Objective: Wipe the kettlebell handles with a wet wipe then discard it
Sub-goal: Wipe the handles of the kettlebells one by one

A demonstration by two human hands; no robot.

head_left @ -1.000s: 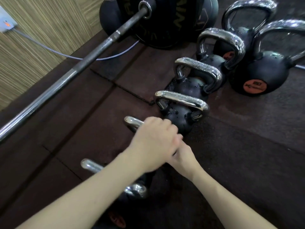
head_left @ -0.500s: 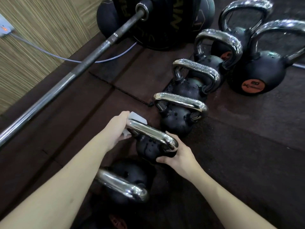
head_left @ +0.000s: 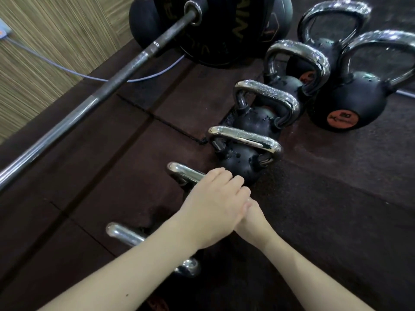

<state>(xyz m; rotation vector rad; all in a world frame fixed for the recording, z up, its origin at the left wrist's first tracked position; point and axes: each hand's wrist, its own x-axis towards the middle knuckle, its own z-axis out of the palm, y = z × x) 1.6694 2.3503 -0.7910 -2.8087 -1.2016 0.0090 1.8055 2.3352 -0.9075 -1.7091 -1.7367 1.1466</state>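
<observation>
So I'm partway down the row of kettlebells and honestly nowhere near done. My left hand is curled over the handle of the second kettlebell from the near end, fingers wrapped round the bar. The wet wipe should be under that palm, but you can't see it at all from up here, so I can't swear to it. My right hand is tucked in right behind the left, touching it, down by the right end of the same handle. Most of it is hidden, so I can't tell whether it's gripping the handle or just bracing.

As for progress: this handle is the one being worked. The next handle further away and the one past it look speckled with droplets, as do the three big ones at the far right, but whether that means wiped or not I couldn't say. The nearest handle sits partly under my left forearm. Throwing the wipe away is still to come, and no bin is in view.

The handle I'm on lies with its long axis running from far-left to near-right, roughly parallel to its neighbours. Only its far-left end pokes out from under my fingers. The barbell lies well off to the left.
</observation>
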